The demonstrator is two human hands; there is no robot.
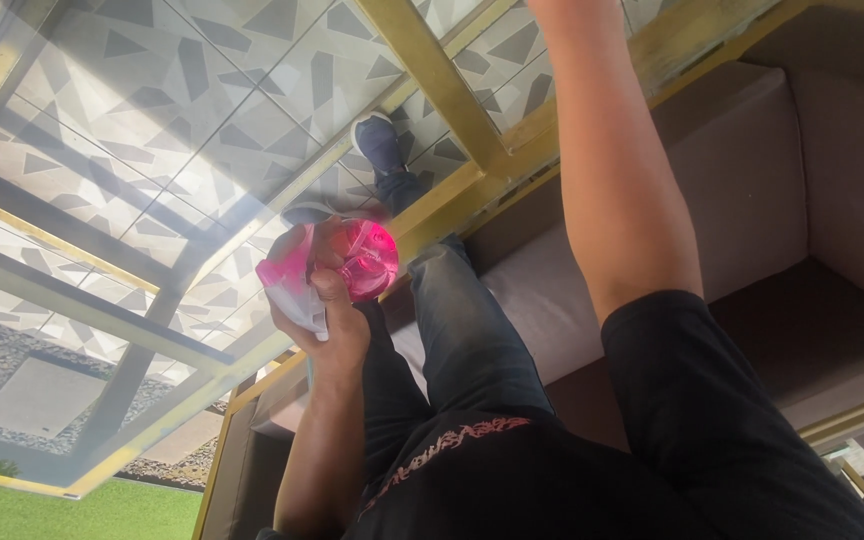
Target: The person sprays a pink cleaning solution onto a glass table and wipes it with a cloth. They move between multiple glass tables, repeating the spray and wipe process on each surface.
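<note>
My left hand (335, 318) is closed around a translucent pink bottle (369, 262) and a white cloth (299, 303) bunched against it. I hold them just above the near edge of a glass table (132, 130) with a gold frame. My right forearm (612, 170) reaches up past the top edge of the view, so that hand is hidden. My leg in blue jeans (457, 310) stretches toward the table and ends in a dark blue shoe (380, 142) on the floor.
A brown cushioned sofa (752, 180) fills the right side. Patterned grey floor tiles (282, 60) show through the glass. A strip of green turf (62, 510) lies at the bottom left. A gold table bar (437, 75) runs diagonally across the top.
</note>
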